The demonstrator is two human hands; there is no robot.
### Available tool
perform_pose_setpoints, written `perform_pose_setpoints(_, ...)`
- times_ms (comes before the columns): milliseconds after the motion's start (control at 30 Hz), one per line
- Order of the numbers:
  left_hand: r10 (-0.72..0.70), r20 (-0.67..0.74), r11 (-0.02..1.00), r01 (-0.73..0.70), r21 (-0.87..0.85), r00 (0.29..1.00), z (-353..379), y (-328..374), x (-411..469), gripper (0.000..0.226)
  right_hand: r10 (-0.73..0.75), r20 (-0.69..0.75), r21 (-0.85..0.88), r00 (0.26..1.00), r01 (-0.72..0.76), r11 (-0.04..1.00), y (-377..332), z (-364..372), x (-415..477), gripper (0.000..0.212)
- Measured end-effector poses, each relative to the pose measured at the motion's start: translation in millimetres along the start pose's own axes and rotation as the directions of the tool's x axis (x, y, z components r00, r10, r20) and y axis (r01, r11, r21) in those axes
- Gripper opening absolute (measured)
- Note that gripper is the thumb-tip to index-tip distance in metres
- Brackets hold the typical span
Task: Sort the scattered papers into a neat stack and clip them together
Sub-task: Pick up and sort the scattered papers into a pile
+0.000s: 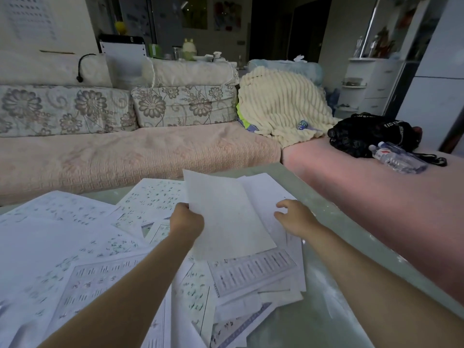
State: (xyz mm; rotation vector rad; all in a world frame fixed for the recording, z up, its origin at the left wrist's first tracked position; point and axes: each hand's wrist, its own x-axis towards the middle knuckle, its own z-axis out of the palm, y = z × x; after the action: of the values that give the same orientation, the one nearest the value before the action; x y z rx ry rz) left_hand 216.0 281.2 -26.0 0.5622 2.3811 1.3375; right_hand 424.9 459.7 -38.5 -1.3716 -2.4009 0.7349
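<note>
Glass table point(326, 310) fronting a sofa point(125, 156), printed papers point(82, 247) scattered under and left of both hands, left hand point(187, 221) pinching left edge of blank sheet point(226, 212) raised over the pile, right hand point(293, 217) just right of it, fingers loosely bent, gripping nothing, paper contact unclear.

It was a home living room: a sofa point(140, 151) with floral cushions point(184, 106) and a cream blanket point(281, 109).
</note>
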Motion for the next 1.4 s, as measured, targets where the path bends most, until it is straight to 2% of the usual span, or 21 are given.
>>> perform_pose_setpoints(67, 0.000, 0.019, 0.979, -0.004, 0.206, 1.000, 7, 4, 14, 0.037, 0.059, -0.047, -0.026, 0.997, -0.060, 0.998, 2, -1, 26, 0.054)
perform_pose_setpoints(133, -0.037, 0.039, 0.910, 0.018, 0.413, 0.999, 13, 7, 24, 0.042, 0.131, -0.085, -0.129, 0.988, -0.141, 0.982, 3, -2, 45, 0.071)
perform_pose_setpoints(200, -0.098, 0.050, 0.846, 0.057, 0.531, 0.994, 18, 8, 34, 0.048, 0.192, -0.060, -0.211, 0.980, -0.200, 0.957, 5, -4, 61, 0.092)
perform_pose_setpoints(333, -0.109, 0.049, 0.816, 0.062, 0.574, 0.993, 24, 9, 52, 0.048, 0.314, 0.069, -0.223, 0.947, -0.293, 0.930, 9, -3, 86, 0.130)
perform_pose_setpoints(400, -0.121, 0.041, 0.857, 0.084, 0.508, 0.992, 25, 9, 61, 0.046, 0.329, 0.103, -0.245, 0.939, -0.297, 0.923, 9, -2, 93, 0.135)
perform_pose_setpoints(467, -0.128, 0.073, 0.899, 0.085, 0.430, 0.989, 26, 12, 63, 0.034, 0.335, 0.123, -0.239, 0.934, -0.300, 0.924, 8, -4, 96, 0.135)
perform_pose_setpoints(533, -0.138, 0.113, 0.934, 0.091, 0.346, 0.984, 27, 14, 64, 0.023, 0.344, 0.154, -0.141, 0.926, -0.324, 0.935, 9, -6, 97, 0.130)
perform_pose_setpoints(600, -0.169, 0.168, 0.977, 0.142, 0.161, 0.971, 29, 11, 67, 0.023, 0.313, 0.140, -0.052, 0.939, -0.309, 0.950, 9, -7, 95, 0.115)
perform_pose_setpoints(633, -0.176, 0.186, 0.984, 0.166, 0.068, 0.967, 29, 11, 65, 0.023, 0.276, 0.114, -0.014, 0.954, -0.276, 0.961, 11, -6, 95, 0.102)
perform_pose_setpoints(700, -0.185, 0.189, 0.977, 0.202, -0.073, 0.964, 28, 10, 61, 0.018, 0.207, 0.053, 0.109, 0.977, -0.212, 0.971, 14, 0, 92, 0.063)
perform_pose_setpoints(767, -0.161, 0.205, 0.976, 0.186, -0.111, 0.965, 26, 7, 58, 0.014, 0.178, 0.050, 0.242, 0.983, -0.185, 0.953, 16, 6, 85, 0.037)
perform_pose_setpoints(900, -0.123, 0.184, 0.986, 0.142, -0.090, 0.975, 12, -2, 48, 0.006, 0.161, 0.177, 0.304, 0.971, -0.210, 0.929, 10, 7, 58, 0.030)
perform_pose_setpoints(1100, -0.162, 0.278, 0.980, 0.187, -0.066, 0.947, -15, -18, 22, 0.039, 0.139, 0.508, 0.236, 0.850, -0.292, 0.927, -2, 0, 3, 0.027)
perform_pose_setpoints(1167, -0.171, 0.299, 0.976, 0.202, -0.077, 0.939, -23, -21, 11, 0.038, 0.148, 0.495, 0.331, 0.856, -0.343, 0.879, -11, -1, -14, 0.021)
perform_pose_setpoints(1267, -0.166, 0.372, 0.973, 0.212, -0.087, 0.913, -34, -28, -4, 0.042, 0.139, 0.318, 0.495, 0.938, -0.290, 0.819, -20, 8, -33, 0.023)
perform_pose_setpoints(1333, -0.156, 0.427, 0.974, 0.211, -0.084, 0.891, -39, -34, -11, 0.050, 0.129, 0.237, 0.472, 0.963, -0.231, 0.851, -27, 17, -49, 0.027)
perform_pose_setpoints(1400, -0.148, 0.457, 0.973, 0.212, -0.091, 0.877, -44, -37, -19, 0.039, 0.155, 0.244, 0.415, 0.957, -0.247, 0.876, -28, 25, -62, 0.033)
